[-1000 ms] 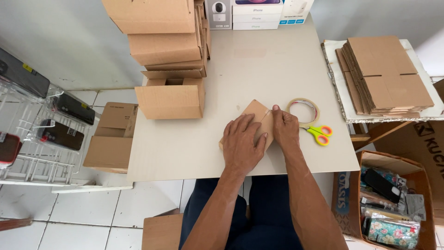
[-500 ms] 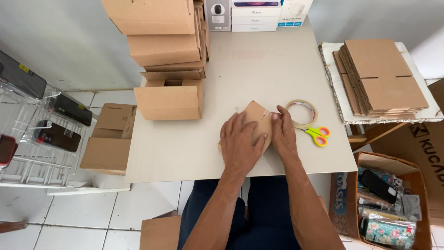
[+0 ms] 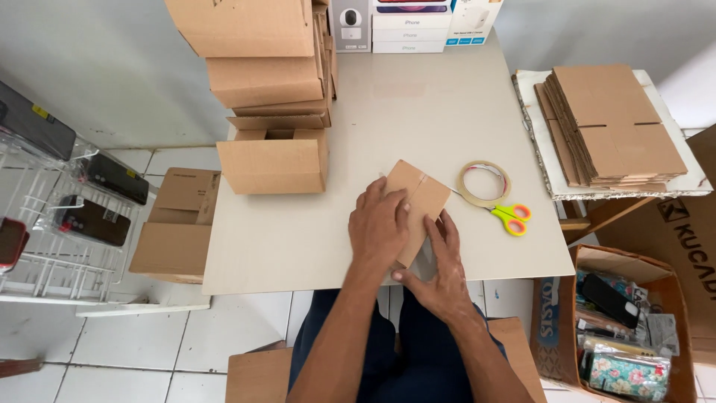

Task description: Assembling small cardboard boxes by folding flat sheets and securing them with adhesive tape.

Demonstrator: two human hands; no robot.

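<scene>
A small brown cardboard box (image 3: pixel 418 195) lies tilted on the beige table (image 3: pixel 418 112), near its front edge. My left hand (image 3: pixel 380 227) presses flat on the box's top, fingers spread. My right hand (image 3: pixel 442 265) sits at the box's near right corner, fingers against its side and edge. A roll of clear tape (image 3: pixel 485 183) and yellow-handled scissors (image 3: pixel 511 216) lie just right of the box.
An open cardboard box (image 3: pixel 274 163) stands left of my hands, with a tall stack of boxes (image 3: pixel 268 60) behind it. White product boxes (image 3: pixel 414 26) line the far edge. Flattened cartons (image 3: pixel 611 127) lie on a side stand at right. An open carton of goods (image 3: pixel 626 328) sits on the floor.
My right hand has slid from the box's far right side down to its near right corner. My left hand stays pressed on the box top.
</scene>
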